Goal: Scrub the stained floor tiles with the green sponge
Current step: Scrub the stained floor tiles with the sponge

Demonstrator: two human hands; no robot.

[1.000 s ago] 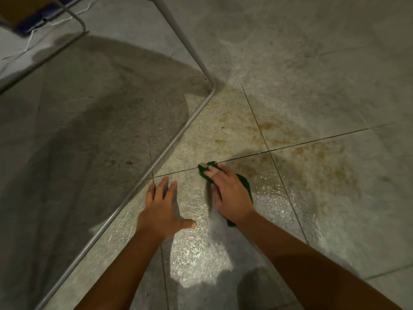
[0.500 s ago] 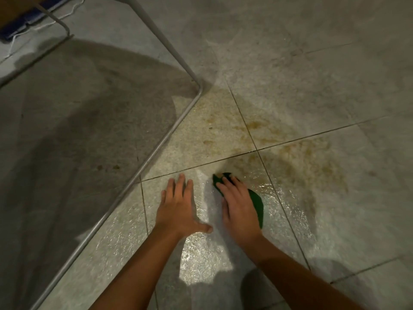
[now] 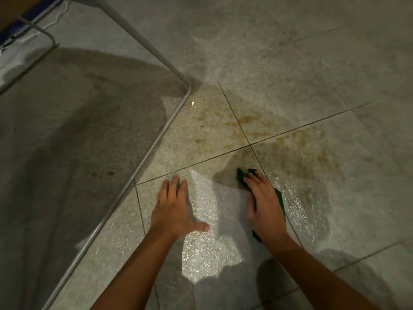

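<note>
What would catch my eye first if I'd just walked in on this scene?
Two bare hands on wet, shiny floor tiles: the right hand presses flat on a green sponge, and the left hand is spread on the floor beside it. Just beyond the sponge, a brown stain spreads across the corner where four tiles meet. A bent metal tube runs diagonally over the floor to the left.

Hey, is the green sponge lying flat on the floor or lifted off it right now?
Flat on the floor. The right hand presses the green sponge down onto it with straight fingers.
</note>
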